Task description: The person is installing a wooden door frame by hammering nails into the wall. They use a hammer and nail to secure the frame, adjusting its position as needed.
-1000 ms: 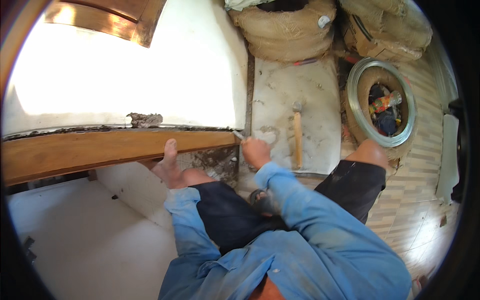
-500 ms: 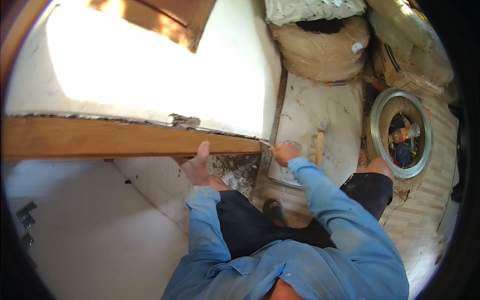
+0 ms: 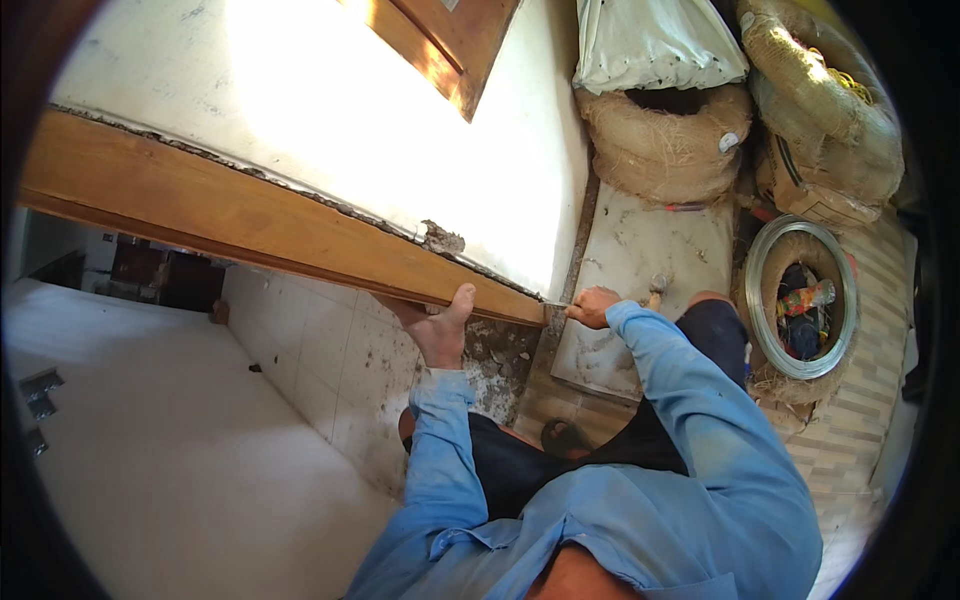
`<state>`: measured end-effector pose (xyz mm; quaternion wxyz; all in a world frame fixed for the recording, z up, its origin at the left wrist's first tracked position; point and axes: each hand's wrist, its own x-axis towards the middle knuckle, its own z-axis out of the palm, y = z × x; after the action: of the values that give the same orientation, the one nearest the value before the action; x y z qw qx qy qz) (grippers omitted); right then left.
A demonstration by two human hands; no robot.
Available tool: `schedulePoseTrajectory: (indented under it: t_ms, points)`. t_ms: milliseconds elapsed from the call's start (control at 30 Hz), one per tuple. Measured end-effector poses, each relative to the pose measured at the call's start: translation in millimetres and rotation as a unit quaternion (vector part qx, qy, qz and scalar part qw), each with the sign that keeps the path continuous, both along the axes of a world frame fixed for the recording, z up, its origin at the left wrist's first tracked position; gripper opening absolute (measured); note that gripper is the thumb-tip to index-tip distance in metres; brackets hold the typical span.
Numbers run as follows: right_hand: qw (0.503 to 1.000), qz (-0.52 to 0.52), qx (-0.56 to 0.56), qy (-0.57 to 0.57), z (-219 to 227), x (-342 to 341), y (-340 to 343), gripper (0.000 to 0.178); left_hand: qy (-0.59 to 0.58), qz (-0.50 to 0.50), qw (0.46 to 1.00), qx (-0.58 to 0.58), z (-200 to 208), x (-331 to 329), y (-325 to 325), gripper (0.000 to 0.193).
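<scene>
A person in a blue shirt works at a long wooden beam that runs along the bottom edge of a white wall, its right end stopping just beside the left edge of a pale slab. The left hand has its fingers clamped around the beam's lower edge, thumb up on the face. The right hand, above the slab's left edge near its lower corner, has its fingers closed on a slim, light tool (its tip too small to make out) at the beam's right end.

The work looks partway along: the beam lies against the wall, yet the seam between them is open and ragged, with a crumbled patch above it. How much of the seam is left to work cannot be told.

On the slab, a hammer lies beside the right forearm. Beyond the slab's right edge, a silver wire coil circles a burlap-wrapped ring whose hollow holds a colourful bottle among dark odds and ends. At the slab's far end sits a burlap roll, its hollow too dark to read; a cardboard box nearby hides its contents.
</scene>
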<state>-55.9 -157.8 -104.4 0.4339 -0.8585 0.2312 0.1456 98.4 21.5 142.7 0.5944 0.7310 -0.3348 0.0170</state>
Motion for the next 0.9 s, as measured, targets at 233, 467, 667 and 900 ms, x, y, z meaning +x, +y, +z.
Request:
schedulePoseTrajectory:
  t_ms: [233, 467, 667, 900]
  points:
    - [0.969, -0.245, 0.020, 0.027, 5.7, 6.0, 88.3, 0.057, 0.053, -0.019, 0.998, 0.013, 2.0, 0.5, 4.6, 0.134]
    - [0.997, -0.075, -0.016, -0.025, 33.0, 0.2, 41.5, 0.054, -0.029, 0.038, 0.999, 0.016, -4.4, -5.0, 0.6, 0.075]
    - [0.977, -0.200, 0.051, -0.045, 22.3, -13.5, 89.0, 0.042, 0.020, 0.059, 0.994, 0.092, 4.8, -16.4, 11.4, 0.068]
    - [0.983, -0.167, 0.074, -0.026, 13.4, -6.7, 76.7, 0.035, -0.023, 0.069, 0.991, 0.113, 1.7, -10.1, 8.4, 0.058]
